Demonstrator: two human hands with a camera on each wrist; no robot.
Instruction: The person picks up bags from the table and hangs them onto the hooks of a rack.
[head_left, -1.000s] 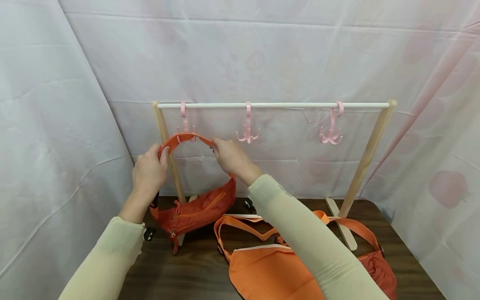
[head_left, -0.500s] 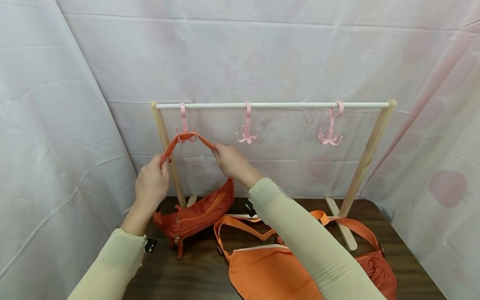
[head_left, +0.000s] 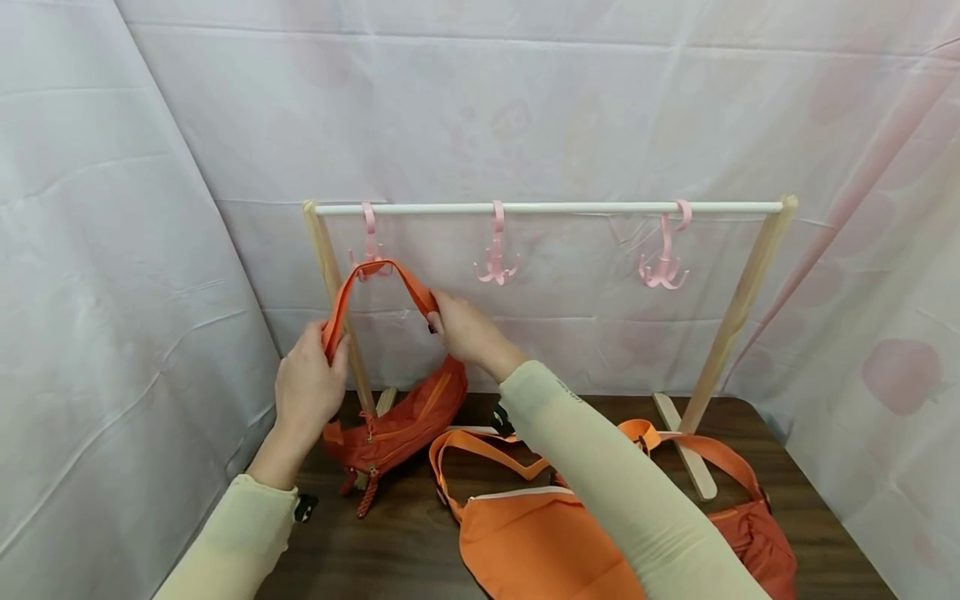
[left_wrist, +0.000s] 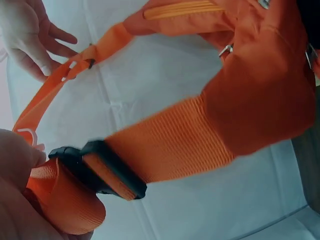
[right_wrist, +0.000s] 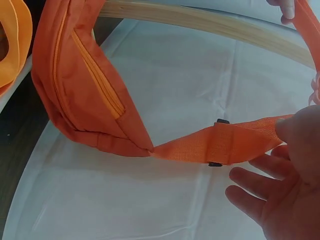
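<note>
Left hand (head_left: 309, 387): fingers curled around the orange woven strap (head_left: 341, 308) of a red-orange fabric waist bag (head_left: 408, 429). Right hand (head_left: 468, 335): same strap pinched at the thumb, other fingers loosely extended. Bag hangs below, over the dark wood-grain counter (head_left: 360, 550); strap arches at the leftmost of 3 pink plastic hooks (head_left: 370, 237); whether seated there cannot be determined.
</note>
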